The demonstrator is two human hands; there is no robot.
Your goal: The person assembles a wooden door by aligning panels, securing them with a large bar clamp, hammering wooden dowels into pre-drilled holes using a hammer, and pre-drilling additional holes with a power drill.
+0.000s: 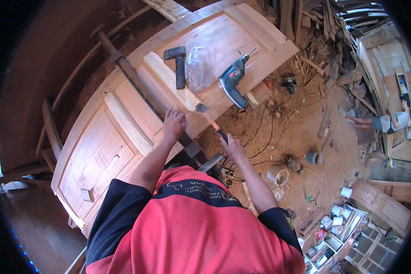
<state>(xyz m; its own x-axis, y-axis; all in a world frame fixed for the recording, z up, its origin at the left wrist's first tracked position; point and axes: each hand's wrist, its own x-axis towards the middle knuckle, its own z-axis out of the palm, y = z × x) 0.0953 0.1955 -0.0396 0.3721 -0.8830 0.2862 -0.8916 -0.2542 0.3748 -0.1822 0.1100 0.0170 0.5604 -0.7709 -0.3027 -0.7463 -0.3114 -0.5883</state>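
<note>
My right hand (234, 148) is wrapped round the black grip of a hammer (211, 121) with an orange shaft. Its dark head hovers over or touches the edge of a pale wooden door (89, 153); which one, I cannot tell. On the wood beside a long dark bar clamp (140, 87) lies my left hand (174, 124), fingers curled; anything in them is hidden. Beyond the hands, a dark heavy-headed hammer (180, 71) lies on a wood strip. Next to it are a clear plastic bag (201, 68) and a blue-green power drill (233, 80) with its bit fitted.
Cables (262, 118) trail across the dusty floor to the right. Buckets (277, 175) stand there, and scrap wood (315, 59) is heaped at the far right. Another person (390, 122) is by panels at the right edge. A small wood block (87, 195) lies on the door's left part.
</note>
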